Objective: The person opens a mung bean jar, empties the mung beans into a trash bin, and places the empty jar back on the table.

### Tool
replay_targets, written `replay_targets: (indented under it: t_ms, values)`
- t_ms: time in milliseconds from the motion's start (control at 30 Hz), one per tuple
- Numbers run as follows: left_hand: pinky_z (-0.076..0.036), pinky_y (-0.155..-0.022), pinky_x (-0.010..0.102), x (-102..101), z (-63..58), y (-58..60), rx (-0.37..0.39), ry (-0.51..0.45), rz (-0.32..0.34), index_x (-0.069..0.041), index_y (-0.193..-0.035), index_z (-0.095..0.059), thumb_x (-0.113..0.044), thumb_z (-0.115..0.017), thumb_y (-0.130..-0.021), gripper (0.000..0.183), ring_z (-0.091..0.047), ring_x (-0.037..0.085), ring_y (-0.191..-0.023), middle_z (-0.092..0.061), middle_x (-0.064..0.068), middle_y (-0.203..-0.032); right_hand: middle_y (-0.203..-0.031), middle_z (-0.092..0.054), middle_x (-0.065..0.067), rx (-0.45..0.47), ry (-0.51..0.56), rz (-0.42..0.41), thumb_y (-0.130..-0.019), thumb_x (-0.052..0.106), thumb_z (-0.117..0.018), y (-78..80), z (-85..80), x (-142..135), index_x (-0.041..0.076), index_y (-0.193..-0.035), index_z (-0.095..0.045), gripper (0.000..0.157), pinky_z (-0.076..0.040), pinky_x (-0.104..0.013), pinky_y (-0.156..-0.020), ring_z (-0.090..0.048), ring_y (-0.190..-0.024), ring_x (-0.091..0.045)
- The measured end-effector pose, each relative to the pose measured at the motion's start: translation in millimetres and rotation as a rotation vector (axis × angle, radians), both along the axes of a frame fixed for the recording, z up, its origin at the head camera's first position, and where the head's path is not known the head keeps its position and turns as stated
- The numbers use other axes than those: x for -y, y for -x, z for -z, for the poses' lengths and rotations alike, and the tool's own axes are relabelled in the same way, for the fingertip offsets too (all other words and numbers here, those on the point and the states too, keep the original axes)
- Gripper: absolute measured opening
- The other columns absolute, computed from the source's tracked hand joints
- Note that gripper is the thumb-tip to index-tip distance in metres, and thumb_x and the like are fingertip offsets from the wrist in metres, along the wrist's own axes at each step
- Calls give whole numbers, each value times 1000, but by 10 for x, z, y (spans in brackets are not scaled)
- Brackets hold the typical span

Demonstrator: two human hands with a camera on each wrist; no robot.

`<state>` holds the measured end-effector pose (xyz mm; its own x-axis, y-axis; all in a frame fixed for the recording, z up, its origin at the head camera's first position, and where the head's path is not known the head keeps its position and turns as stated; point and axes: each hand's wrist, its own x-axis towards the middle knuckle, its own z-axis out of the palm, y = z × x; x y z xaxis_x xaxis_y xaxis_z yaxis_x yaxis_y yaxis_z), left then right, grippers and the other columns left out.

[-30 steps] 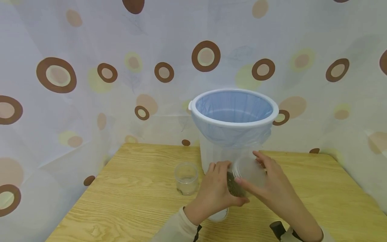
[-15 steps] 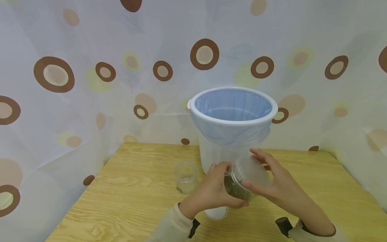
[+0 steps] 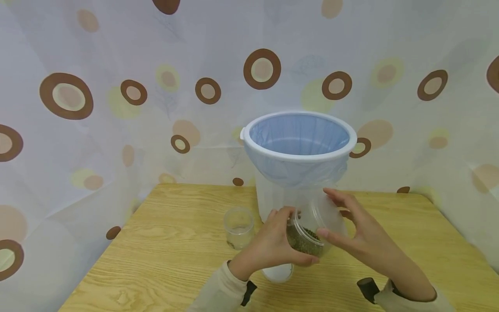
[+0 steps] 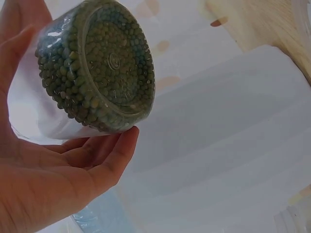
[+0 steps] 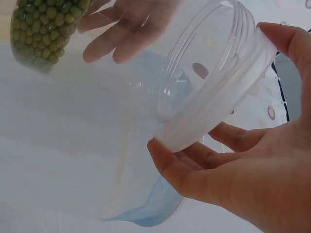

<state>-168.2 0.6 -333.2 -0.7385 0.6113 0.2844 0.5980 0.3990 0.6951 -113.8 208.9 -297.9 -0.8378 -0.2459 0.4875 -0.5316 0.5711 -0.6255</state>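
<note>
My left hand grips a clear plastic jar part filled with small green beans, likely mung beans. The jar is tipped, its mouth facing right, and the left wrist view shows beans packed against its base. With thumb and fingers, my right hand pinches a translucent white lid by its edge. The lid is right at the jar's threaded mouth. In the head view, beans show through the jar wall behind the rim. Part of the jar is hidden behind my left fingers.
A white bin lined with a blue bag stands behind my hands. On the wooden table, a second clear jar with a few bits at its bottom stands left. A white lid lies below my left wrist.
My right hand has shifted slightly right with the lid, and more of the jar's rim and beans shows between the hands. The jar has tilted a little further toward me.
</note>
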Motion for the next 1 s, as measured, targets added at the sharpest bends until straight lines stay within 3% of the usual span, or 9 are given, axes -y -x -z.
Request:
replay_targets:
  t_ms: [133,400,700,1000]
  values:
    - [-43,-84,24,6,-6,1,14,-18,-2,-10,-131,-45,-37,-89,-65,84,-41,12,-103,-50,-1,-118,-134,-45,-8,-6,44,-6,-84,6,-73,2,-15,-44,11,-147,-34,74,-36,-7,-92,-40,-117,-1]
    - [-44,-84,28,55,-33,20,7,-66,-28,-11,-130,-44,-37,-89,-64,83,-40,14,-105,-47,2,-118,-128,-45,-5,-4,105,-6,-83,-1,-71,25,-41,-172,9,-147,-32,76,-43,-10,-88,-45,-113,-4]
    - [-44,-87,32,98,-85,4,25,-82,-71,-14,-129,-45,-37,-90,-62,85,-42,16,-107,-49,4,-118,-121,-38,-7,88,153,97,-85,4,-71,105,-6,-349,11,-147,-35,72,-48,-13,-82,-45,-110,-1]
    - [-44,-88,33,143,-133,-18,-9,-99,-73,-13,-130,-44,-36,-90,-63,85,-43,16,-107,-50,0,-119,-131,-41,-22,252,83,197,-90,25,-69,182,-22,-474,3,-144,-28,71,-50,-19,-78,-45,-120,-38]
